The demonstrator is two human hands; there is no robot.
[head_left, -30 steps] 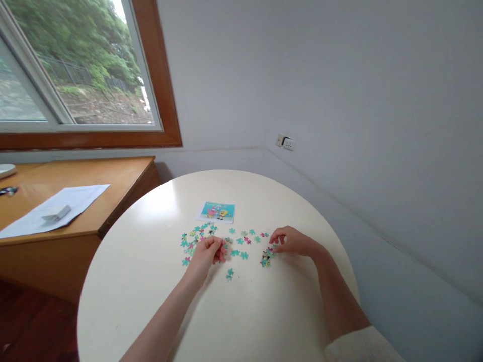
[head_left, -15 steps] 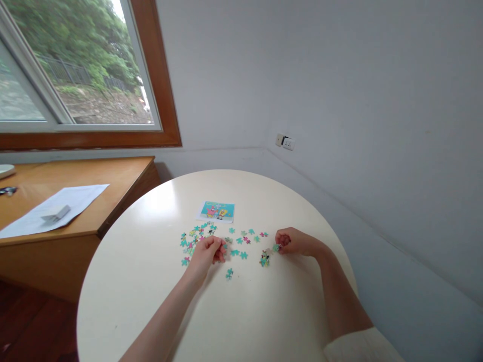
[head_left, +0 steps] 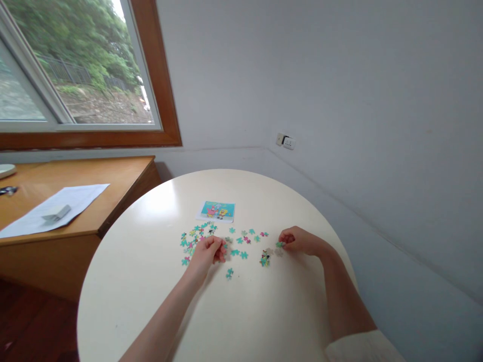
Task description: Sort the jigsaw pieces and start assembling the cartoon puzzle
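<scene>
My right hand (head_left: 300, 242) pinches a small teal jigsaw puzzle piece (head_left: 279, 244) between thumb and fingers, just above the tabletop. Near it lie a joined cluster of colourful pieces (head_left: 264, 259) and pieces turned grey side up (head_left: 278, 252). My left hand (head_left: 210, 250) rests at the right edge of a loose heap of puzzle pieces (head_left: 193, 236), its fingers curled closed. A bit of teal shows by those fingertips, but whether it is held I cannot tell. Close to me lies a small teal joined bit (head_left: 229, 273). Several single pieces (head_left: 244, 255) lie between my hands.
Behind the pieces lies a cartoon picture card (head_left: 217, 211) on the round white table (head_left: 234, 322). A wooden desk (head_left: 124, 176) with a paper sheet (head_left: 85, 193) and a small white box (head_left: 56, 213) stands left. A wall socket (head_left: 289, 144) is beyond the table.
My right hand has shifted slightly right with its puzzle piece, away from the joined cluster, uncovering a grey-side-up piece below. My left hand stays in place.
</scene>
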